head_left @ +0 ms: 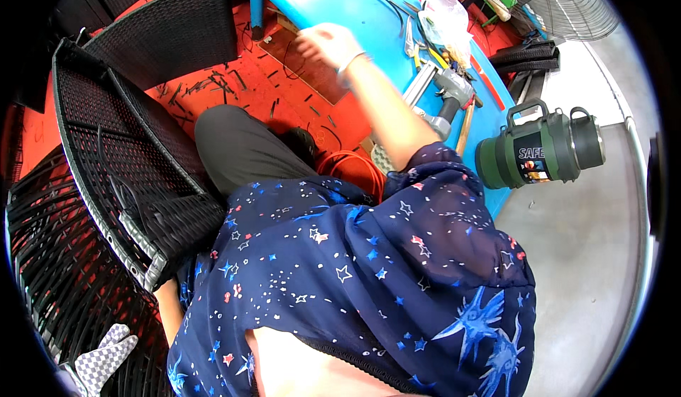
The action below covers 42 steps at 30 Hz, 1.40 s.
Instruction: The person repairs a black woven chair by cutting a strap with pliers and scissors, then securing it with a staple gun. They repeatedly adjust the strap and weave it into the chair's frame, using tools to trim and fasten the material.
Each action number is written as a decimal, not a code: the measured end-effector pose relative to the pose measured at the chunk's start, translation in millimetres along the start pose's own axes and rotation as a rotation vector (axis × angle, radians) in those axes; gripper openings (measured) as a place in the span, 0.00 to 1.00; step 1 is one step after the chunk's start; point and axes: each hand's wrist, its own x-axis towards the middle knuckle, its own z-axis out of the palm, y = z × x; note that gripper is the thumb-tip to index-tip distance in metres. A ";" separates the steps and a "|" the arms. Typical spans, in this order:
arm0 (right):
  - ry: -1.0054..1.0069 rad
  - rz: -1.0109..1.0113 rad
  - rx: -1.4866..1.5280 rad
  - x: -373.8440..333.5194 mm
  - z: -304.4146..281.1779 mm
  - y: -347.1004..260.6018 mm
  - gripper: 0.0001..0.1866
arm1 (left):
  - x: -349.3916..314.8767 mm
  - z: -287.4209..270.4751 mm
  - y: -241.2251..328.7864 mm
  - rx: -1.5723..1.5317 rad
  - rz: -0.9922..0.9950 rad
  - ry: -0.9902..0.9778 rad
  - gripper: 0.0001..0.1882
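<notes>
A curved black woven wicker panel (135, 149) with a pale metal edge leans at my left side, against my leg. My left hand (167, 292) is at its lower corner; only the wrist and forearm show, and the fingers are hidden behind the frame. My right hand (328, 45) is raised near the edge of the blue table (340, 7), above the red floor. Its fingers look bent but are smeared by motion, and I cannot make out anything in them. A grey-and-white checkered glove (105, 360) shows at lower left; whether a hand fills it is unclear.
On the table lie a grey power tool (451, 92), pliers-like hand tools (418, 35) and a clear plastic bag (445, 18). A green flask (532, 149) stands by its right edge. Black strip scraps (206, 88) litter the red floor, near a coiled orange hose (355, 157). More wicker pieces (170, 35) stand behind.
</notes>
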 end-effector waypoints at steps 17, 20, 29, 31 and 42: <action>0.429 0.497 -1.657 9.6 -303.8 85.3 0.17 | -17.3 -10.1 39.6 0.123 0.038 0.021 0.23; 0.400 0.392 -1.619 16.9 -307.6 80.1 0.17 | -24.5 -10.0 52.6 0.161 0.081 0.016 0.23; 0.624 -0.066 -0.335 -4.1 -228.0 -18.3 0.17 | -25.3 -5.2 79.1 0.282 0.222 0.002 0.22; 0.599 -0.163 -0.062 -21.4 -183.5 -51.8 0.17 | -25.6 -5.6 81.5 0.290 0.209 0.012 0.22; 0.045 -0.557 -0.191 -113.7 109.1 -163.4 0.17 | -28.8 -10.6 66.8 0.197 0.243 0.087 0.21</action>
